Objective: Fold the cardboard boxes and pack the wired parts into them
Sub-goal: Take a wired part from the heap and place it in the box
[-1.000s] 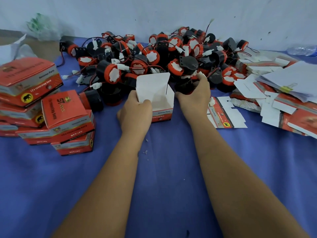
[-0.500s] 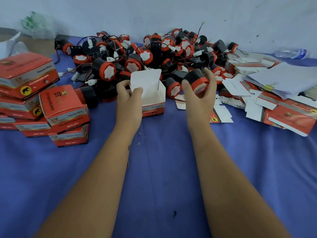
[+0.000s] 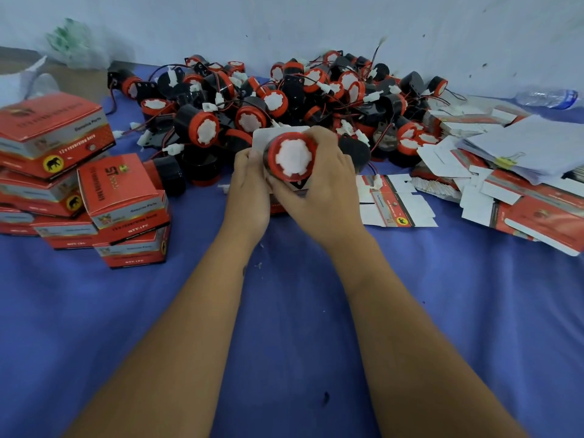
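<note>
Blue cloth (image 3: 284, 311): covered the table under my forearms and carried everything listed below

Heap of wired parts (image 3: 284, 99): black-and-red cylinders with white faces and thin leads, piled along the far edge by the wall, just beyond my hands

Packed boxes (image 3: 79, 184): red closed cartons stacked to my left, well apart from the work

Flat blanks (image 3: 493, 184): unfolded cartons spread to my right, one lying just beside my right wrist

Open box (image 3: 278, 134): stood between my hands, mostly hidden; only its raised white flap and a strip of its near wall showed

Right hand (image 3: 328, 188): fingers curled round the body of one wired part, gripping it from the right and above

Left hand (image 3: 249, 191): lay against the box's left side, steadying it; fingers hidden, so I could not tell whether they curled round it

Wired part in hand (image 3: 292, 158): its long axis pointed toward me and upward, white face foremost, directly above the box mouth and touching or nearly touching it; the drop, in my judgement, was straight down, my right hand being the carrier
</note>
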`<state>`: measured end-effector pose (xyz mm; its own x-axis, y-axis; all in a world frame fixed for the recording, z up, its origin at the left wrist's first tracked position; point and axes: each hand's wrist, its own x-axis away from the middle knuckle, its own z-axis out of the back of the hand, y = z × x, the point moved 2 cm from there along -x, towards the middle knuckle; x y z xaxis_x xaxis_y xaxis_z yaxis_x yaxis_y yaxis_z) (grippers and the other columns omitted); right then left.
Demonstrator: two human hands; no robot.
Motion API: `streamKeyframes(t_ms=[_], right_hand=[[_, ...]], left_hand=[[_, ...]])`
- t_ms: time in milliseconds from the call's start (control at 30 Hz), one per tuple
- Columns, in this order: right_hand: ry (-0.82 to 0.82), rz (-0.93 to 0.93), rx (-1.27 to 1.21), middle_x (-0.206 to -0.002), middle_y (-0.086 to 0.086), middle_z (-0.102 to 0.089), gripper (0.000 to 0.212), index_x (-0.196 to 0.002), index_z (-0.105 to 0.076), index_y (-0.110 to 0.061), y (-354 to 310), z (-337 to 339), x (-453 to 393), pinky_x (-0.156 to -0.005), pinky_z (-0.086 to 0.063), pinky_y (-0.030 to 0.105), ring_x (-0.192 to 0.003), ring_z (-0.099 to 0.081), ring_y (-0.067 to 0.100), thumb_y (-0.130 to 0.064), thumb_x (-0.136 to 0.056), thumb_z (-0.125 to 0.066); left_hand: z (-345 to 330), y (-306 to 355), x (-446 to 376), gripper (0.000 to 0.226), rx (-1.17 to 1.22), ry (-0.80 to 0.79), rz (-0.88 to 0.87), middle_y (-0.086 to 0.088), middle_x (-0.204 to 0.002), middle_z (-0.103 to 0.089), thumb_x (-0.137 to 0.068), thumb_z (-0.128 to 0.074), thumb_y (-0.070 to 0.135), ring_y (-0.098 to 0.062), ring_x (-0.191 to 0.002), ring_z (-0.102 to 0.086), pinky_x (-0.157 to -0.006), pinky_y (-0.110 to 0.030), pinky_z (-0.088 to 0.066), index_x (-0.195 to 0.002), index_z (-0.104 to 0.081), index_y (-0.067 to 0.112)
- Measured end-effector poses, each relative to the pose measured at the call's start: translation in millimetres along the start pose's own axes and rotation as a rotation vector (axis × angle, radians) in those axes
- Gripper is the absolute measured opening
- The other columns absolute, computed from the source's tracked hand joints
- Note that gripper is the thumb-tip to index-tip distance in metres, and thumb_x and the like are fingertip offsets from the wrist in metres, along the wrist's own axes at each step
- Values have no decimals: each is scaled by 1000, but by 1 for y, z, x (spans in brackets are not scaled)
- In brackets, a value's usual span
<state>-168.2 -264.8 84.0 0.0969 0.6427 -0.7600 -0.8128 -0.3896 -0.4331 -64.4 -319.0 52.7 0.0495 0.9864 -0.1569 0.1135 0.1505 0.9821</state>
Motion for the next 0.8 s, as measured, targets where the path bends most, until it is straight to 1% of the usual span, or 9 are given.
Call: streamKeyframes(t_ms=[67,133,233,300,467,533,633,700,800], right_hand=[[-65,41,94,-118,3,-61,56,-126,-55,-9,3,-2,-1,-90,-41,37,-104,-56,24,-34,-80,-75],[-96,63,175,-121,6,-58,61,-133,-54,-12,8,-2,-1,-93,-40,40,-109,-54,27,-32,-79,-75],[-92,73,237,-117,4,-59,69,-139,-50,-12,11,-2,0,-94,-30,33,-108,-50,24,-38,-79,-73],[-85,56,206,-114,0,-63,73,-140,-48,-11,10,-1,1,-95,-26,29,-107,-48,21,-38,-77,-74],[-96,71,197,-111,-6,-69,47,-122,-63,-17,10,2,1,-94,-28,32,-107,-53,24,-30,-79,-73],[-100,77,192,-116,-3,-69,42,-122,-67,-16,11,2,1,-95,-29,33,-108,-55,25,-26,-82,-72],[-100,86,141,-120,5,-69,36,-118,-69,-10,11,2,-1,-96,-34,36,-108,-60,29,-8,-81,-71],[-97,94,130,-114,8,-71,34,-112,-70,-6,10,3,-3,-94,-38,37,-102,-64,32,-1,-79,-70],[-75,105,125,-95,8,-74,28,-106,-71,-4,10,3,-2,-89,-40,35,-84,-65,30,4,-79,-69]], left_hand=[[0,0,-2,37,43,2,40,-6,-120,-66,-106,-33,32,-13,-108,-64,-89,-32,-55,-125,-57,11],[0,1,-3,38,69,-4,68,-3,-123,-66,-106,-33,32,-15,-114,-63,-97,-36,-54,-127,-59,15],[0,3,-1,38,67,2,41,-2,-122,-67,-107,-31,31,-15,-114,-63,-93,-33,-54,-128,-60,16],[1,4,0,38,64,11,26,1,-120,-69,-107,-31,31,-13,-112,-64,-93,-32,-54,-128,-61,19],[3,3,1,38,45,-9,-7,3,-124,-67,-107,-31,28,-11,-118,-61,-106,-41,-47,-129,-62,22],[3,4,1,39,28,-14,-20,4,-122,-68,-106,-31,27,-11,-118,-61,-107,-43,-46,-127,-63,23],[3,4,1,37,46,-22,-18,4,-120,-69,-105,-33,27,-12,-117,-61,-107,-44,-46,-123,-65,25],[3,4,2,37,51,-39,-21,3,-122,-69,-105,-33,26,-14,-119,-61,-108,-44,-46,-123,-65,27],[2,5,2,37,-11,-49,-25,3,-126,-66,-105,-34,28,-15,-121,-58,-108,-44,-45,-131,-60,24]])
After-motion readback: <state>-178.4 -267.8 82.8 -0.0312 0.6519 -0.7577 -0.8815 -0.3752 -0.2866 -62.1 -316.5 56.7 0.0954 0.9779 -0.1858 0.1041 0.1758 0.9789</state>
